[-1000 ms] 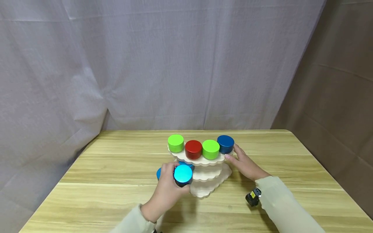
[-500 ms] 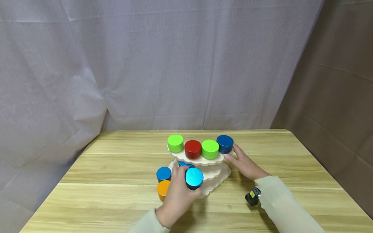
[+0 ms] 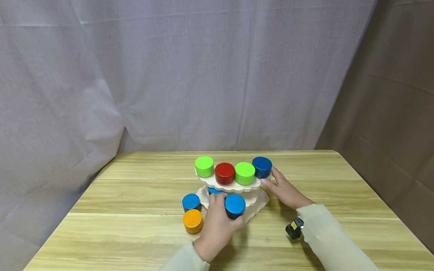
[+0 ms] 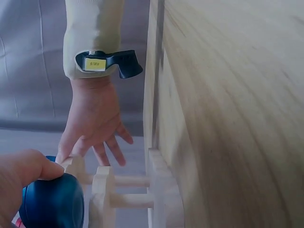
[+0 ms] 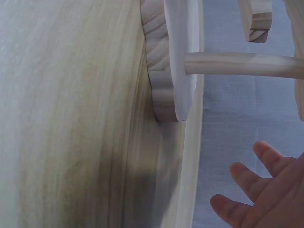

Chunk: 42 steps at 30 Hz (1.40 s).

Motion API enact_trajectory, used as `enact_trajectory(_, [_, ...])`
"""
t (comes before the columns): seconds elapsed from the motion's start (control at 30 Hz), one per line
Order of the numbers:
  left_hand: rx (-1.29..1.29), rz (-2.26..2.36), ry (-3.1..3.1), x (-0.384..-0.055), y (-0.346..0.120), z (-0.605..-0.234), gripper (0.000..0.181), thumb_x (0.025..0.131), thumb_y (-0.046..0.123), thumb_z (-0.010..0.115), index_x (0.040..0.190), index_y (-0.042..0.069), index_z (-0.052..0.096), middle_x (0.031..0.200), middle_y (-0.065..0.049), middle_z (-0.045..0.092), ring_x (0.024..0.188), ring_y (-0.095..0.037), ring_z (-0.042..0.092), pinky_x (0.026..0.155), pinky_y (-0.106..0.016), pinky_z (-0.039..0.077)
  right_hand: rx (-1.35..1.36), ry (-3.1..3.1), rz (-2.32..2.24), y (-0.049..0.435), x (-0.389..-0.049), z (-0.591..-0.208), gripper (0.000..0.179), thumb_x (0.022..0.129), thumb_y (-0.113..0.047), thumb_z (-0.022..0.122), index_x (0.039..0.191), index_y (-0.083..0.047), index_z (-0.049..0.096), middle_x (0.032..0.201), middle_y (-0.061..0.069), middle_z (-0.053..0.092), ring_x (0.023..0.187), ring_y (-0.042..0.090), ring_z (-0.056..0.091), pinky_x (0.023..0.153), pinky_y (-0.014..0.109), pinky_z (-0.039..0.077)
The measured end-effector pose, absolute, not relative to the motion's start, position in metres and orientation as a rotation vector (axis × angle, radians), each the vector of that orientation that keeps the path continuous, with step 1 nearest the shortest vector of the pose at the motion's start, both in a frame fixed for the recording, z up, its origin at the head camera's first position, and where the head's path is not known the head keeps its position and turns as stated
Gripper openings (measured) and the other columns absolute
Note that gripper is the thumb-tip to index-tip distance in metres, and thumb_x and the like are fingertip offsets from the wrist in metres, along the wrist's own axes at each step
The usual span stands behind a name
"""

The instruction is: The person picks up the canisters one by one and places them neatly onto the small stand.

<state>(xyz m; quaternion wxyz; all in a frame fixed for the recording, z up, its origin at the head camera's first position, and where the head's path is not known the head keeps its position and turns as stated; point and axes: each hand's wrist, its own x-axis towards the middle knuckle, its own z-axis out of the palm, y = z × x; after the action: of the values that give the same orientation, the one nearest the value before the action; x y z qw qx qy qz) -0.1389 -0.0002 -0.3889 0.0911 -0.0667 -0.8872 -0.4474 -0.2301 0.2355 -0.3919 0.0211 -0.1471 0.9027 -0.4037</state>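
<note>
My left hand [image 3: 219, 225] grips a short blue metallic cylinder [image 3: 235, 204] in front of the wooden stand's tiers. In the left wrist view the thumb lies across this blue cylinder [image 4: 54, 202], near the tier edges. The three-tier stand [image 3: 259, 210] has scalloped edges and round posts. My right hand [image 3: 287, 191] is at the right end of its top tier, thumb touching the edge. Its other fingers are straight and spread, as the left wrist view shows. On the top tier stand two green cylinders [image 3: 204, 167], a red one [image 3: 225, 174] and a dark blue one [image 3: 262, 167].
Left of the stand, a blue cylinder [image 3: 191, 202] and an orange cylinder [image 3: 193, 221] are on the wood-grain table [image 3: 135, 226]. Another blue cylinder [image 3: 215, 191] shows partly under the top tier. Grey curtain [image 3: 217, 75] hangs behind the table.
My left hand has carried its blue cylinder to the right, along the stand's front. The blue and orange cylinders on the left have come into full view. My right hand stays put.
</note>
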Motion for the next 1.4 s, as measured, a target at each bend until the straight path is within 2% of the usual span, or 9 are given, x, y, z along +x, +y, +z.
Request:
enact_trajectory(0.57, [-0.2, -1.23, -2.598, -0.14, 0.019, -0.394, 0.062, 0.072, 0.016, 0.085, 0.121, -0.002, 0.053, 0.11, -0.013, 0.046, 0.102, -0.028, 0.054, 0.094, -0.045, 0.049, -0.471, 2.812, -1.253, 0.237, -0.231, -0.393, 0.077, 0.101, -0.046, 0.041, 0.155, -0.008, 0.001, 0.157, 0.028, 0.007, 0.141, 0.051, 0.011, 0.103, 0.073, 0.013])
enact_trajectory(0.77, [-0.161, -1.201, -2.611, -0.141, 0.024, -0.395, 0.067, 0.071, 0.018, 0.085, 0.126, -0.002, 0.051, 0.112, -0.014, 0.046, 0.104, -0.027, 0.053, 0.094, -0.044, 0.049, -0.464, 2.81, -1.255, 0.237, -0.231, -0.394, 0.077, 0.101, -0.046, 0.042, 0.155, -0.008, 0.002, 0.157, 0.028, 0.007, 0.141, 0.051, 0.011, 0.103, 0.073, 0.013])
enact_trajectory(1.0, [-0.155, -1.145, -2.585, -0.14, 0.026, -0.396, 0.068, 0.071, 0.018, 0.086, 0.123, 0.0, 0.048, 0.113, -0.014, 0.047, 0.105, -0.027, 0.054, 0.095, -0.043, 0.048, -0.475, 2.788, -1.278, 0.236, -0.231, -0.393, 0.078, 0.101, -0.045, 0.043, 0.155, -0.01, 0.001, 0.157, 0.027, 0.006, 0.141, 0.051, 0.011, 0.103, 0.074, 0.014])
enact_trajectory(1.2, [-0.187, -1.13, -2.576, -0.141, 0.026, -0.396, 0.064, 0.074, 0.017, 0.084, 0.123, 0.001, 0.047, 0.114, -0.012, 0.047, 0.106, -0.024, 0.052, 0.096, -0.04, 0.048, -0.466, 2.781, -1.279, 0.236, -0.232, -0.394, 0.078, 0.101, -0.046, 0.042, 0.155, -0.01, 0.001, 0.158, 0.026, 0.006, 0.141, 0.051, 0.01, 0.102, 0.074, 0.013])
enact_trajectory(1.4, [-0.275, -1.072, -2.523, -0.142, 0.027, -0.398, 0.052, 0.079, 0.014, 0.079, 0.12, 0.001, 0.048, 0.11, -0.011, 0.047, 0.102, -0.023, 0.052, 0.094, -0.037, 0.049, -0.456, 2.776, -1.276, 0.236, -0.233, -0.396, 0.078, 0.1, -0.049, 0.04, 0.155, -0.01, 0.0, 0.158, 0.025, 0.005, 0.141, 0.051, 0.009, 0.103, 0.074, 0.013])
